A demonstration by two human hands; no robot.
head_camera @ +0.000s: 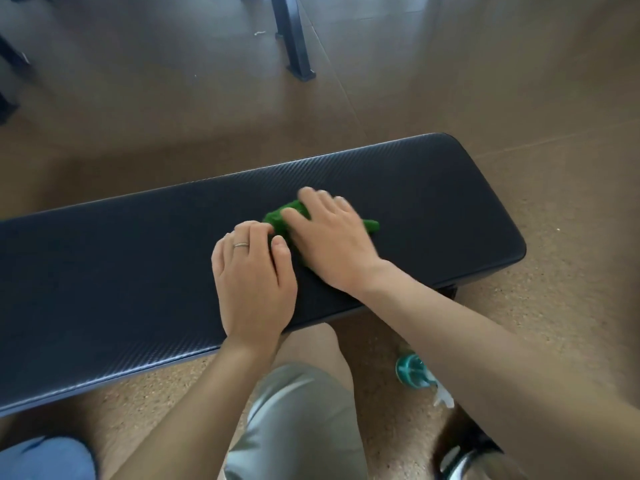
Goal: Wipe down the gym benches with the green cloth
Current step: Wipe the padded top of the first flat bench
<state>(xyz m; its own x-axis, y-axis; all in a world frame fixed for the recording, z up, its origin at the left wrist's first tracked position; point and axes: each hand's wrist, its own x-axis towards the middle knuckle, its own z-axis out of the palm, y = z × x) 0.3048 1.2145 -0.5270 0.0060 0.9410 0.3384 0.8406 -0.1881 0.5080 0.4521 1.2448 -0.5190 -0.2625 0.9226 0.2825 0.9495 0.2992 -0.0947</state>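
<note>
A long black padded gym bench with a woven-texture vinyl top [433,209] runs across the view, its rounded right end toward the upper right. The small bunched green cloth [278,216] lies on the bench top, about midway between the far and near long edges and somewhat nearer the right end than the left. The right hand [329,237] lies flat over most of it, fingers straight and slightly spread, pressing the cloth down so that only its left part and a tip at the right show. The left hand [254,271], wearing a thin ring, rests just beside it on the bench top; its fingers curl at the cloth's near-left edge, though whether they pinch the fabric or only touch it cannot be told.

The step in hand looks like the wipe itself, or a regathering of the cloth mid-wipe. Most of the top, to the left especially, lies outside the cloth's spot. The next move calls for steady downward pressure and a long sweep along the bench, keeping the cloth bunched under the palm.

On the speckled floor near the bench's near edge stands a teal-topped spray bottle [414,370].
</note>
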